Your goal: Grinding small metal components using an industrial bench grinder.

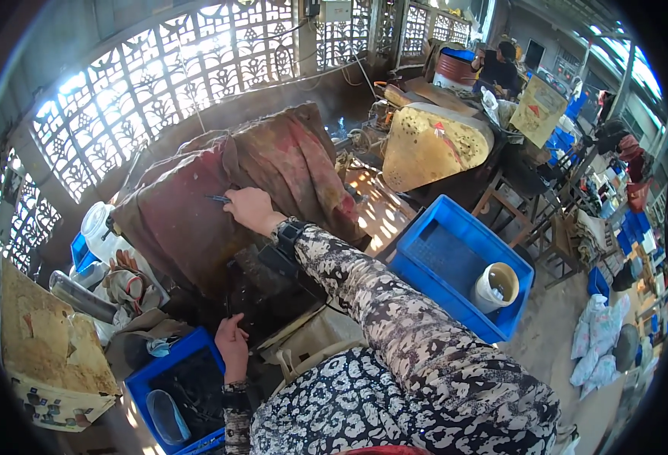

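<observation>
My right hand (250, 211) reaches forward over a brown-red stained cloth (190, 182) draped over a bulky form. Its fingers are closed on a thin, dark bluish metal piece (217, 198), too small to name, whose tip points left. A dark strapped device (291, 231) sits on that wrist. Lower and nearer, my left hand (232, 345) is closed beside the dark recess (254, 296) under the cloth. A slim dark thing (228, 303) rises from its fingertips, its kind unclear. Just below that hand stands a blue crate (148, 379) holding dark pieces and a clear scoop-like container (168, 417).
To the right, a blue tub (402, 265) holds a cream bucket (495, 288). Beyond it is a machine with a yellowish cover (432, 148). A white bucket (97, 221), gloves (125, 284) and a worn board (50, 334) stand left. A person (501, 72) is far back.
</observation>
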Available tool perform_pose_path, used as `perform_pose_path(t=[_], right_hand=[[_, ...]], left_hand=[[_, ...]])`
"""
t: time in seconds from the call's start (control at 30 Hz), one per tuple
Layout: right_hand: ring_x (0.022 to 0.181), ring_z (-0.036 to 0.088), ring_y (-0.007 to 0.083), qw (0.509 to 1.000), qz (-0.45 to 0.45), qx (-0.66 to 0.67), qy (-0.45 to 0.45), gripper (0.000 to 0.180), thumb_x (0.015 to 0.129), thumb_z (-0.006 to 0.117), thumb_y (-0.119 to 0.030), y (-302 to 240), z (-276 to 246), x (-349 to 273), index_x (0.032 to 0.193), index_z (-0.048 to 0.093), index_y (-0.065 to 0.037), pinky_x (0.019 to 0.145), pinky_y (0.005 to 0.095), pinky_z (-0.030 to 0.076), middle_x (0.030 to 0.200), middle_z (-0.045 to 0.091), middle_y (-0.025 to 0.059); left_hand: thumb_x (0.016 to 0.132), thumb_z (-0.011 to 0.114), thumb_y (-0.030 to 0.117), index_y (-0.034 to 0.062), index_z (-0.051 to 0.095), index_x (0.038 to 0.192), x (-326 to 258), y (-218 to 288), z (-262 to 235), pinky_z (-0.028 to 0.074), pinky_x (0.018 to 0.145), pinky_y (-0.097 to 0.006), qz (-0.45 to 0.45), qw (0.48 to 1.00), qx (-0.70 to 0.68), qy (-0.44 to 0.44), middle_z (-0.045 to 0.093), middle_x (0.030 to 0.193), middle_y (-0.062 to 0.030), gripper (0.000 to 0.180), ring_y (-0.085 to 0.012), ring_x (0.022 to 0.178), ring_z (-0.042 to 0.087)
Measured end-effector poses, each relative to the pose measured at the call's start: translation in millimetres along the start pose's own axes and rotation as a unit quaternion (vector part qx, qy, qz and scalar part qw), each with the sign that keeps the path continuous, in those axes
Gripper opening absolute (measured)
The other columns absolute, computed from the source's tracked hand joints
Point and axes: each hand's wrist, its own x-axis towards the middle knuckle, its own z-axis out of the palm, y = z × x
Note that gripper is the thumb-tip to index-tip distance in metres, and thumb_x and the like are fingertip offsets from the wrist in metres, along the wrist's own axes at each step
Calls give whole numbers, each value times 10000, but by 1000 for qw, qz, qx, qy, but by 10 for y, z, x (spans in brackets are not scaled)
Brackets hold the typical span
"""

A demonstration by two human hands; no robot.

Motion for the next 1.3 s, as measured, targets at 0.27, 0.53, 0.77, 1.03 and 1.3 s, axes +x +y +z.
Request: perform_pose_path(t=[0.27,0.53,0.77,1.03,1.3], right_hand=[[812,653,359,1000,-8,7,11,244,849,644,-316,44,8,0,987,667,-117,683,489,502,804,671,144],[787,645,355,999,-17,15,33,169,838,645,-267,8,27,-39,871,626,-102,668,498,489,769,660,130],[745,657,333,997,-44,-52,21,184,842,617,-312,44,174,25,894,657,-140,649,474,510,788,658,122],[842,651,362,999,-27,-24,11,308,873,620,-419,184,259,179,1002,685,-148,715,447,506,862,681,162],[848,645,371,1000,4,-18,-8,303,879,624,-415,162,261,144,1038,681,-163,719,443,493,863,673,178]], left_hand=[[739,478,-110,36,663,1021,23,72,65,475,573,-340,56,993,103,0,583,864,-149,367,-232,589,589],[733,487,-69,67,665,1025,-26,62,91,490,622,-392,26,982,186,-18,604,885,-152,369,-282,681,617],[744,533,-25,107,665,1029,14,163,67,511,702,-423,53,958,283,3,628,926,-124,340,-337,837,626],[752,548,21,87,674,1014,54,57,93,511,671,-424,63,974,215,25,611,884,-115,298,-328,807,630],[768,548,12,63,666,1042,16,71,53,511,693,-409,41,978,202,28,613,896,-106,303,-312,811,633]])
